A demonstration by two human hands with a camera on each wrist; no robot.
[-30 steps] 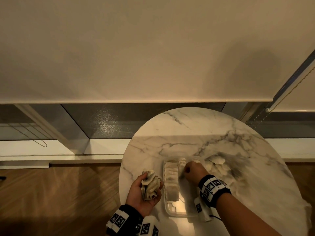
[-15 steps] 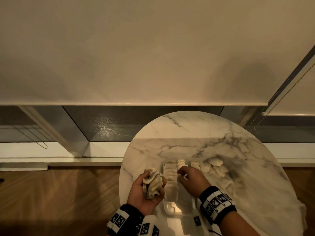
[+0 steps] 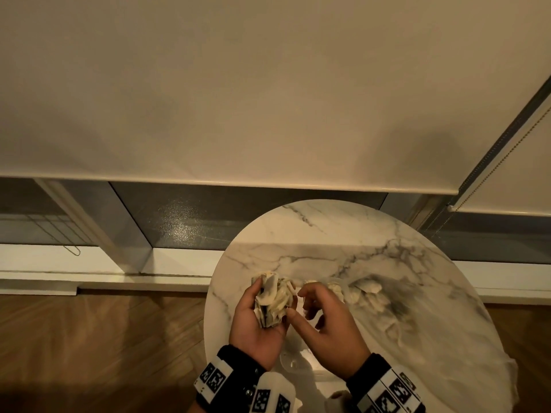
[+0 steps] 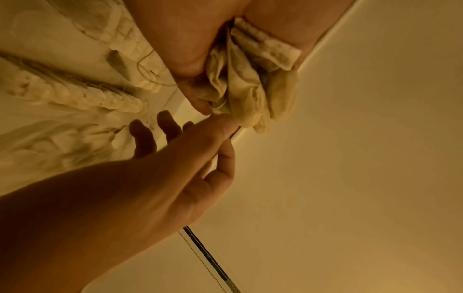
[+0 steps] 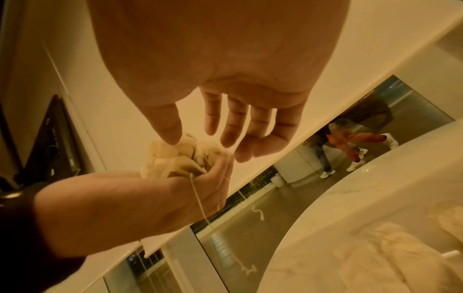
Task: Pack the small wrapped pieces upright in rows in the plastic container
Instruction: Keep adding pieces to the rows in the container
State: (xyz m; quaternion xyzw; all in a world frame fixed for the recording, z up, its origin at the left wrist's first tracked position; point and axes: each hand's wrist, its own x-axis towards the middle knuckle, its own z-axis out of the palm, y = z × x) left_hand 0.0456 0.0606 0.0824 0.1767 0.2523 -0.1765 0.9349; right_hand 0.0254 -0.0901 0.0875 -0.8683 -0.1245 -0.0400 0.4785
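My left hand [image 3: 259, 320], palm up, grips a bunch of small pale wrapped pieces [image 3: 272, 299] with strings, also seen in the left wrist view as the bunch [image 4: 250, 83]. My right hand [image 3: 316, 308] hovers beside it, fingers loosely spread and empty, with the thumb tip at the bunch's edge. The right wrist view shows those fingers [image 5: 233, 126] just above the bunch [image 5: 172, 160]. The clear plastic container [image 3: 290, 363] lies under both hands, mostly hidden. Rows of packed pieces [image 4: 75, 95] stand upright in it.
Loose wrapped pieces [image 3: 366, 293] lie in a heap on the round marble table [image 3: 328, 242], right of the hands. The table's left edge is close to my left hand, with wooden floor [image 3: 104, 338] below. A window and roller blind [image 3: 268, 99] stand behind.
My right hand left the row in the container and moved left to the bunch. My left hand shifted right with the bunch, over the container.
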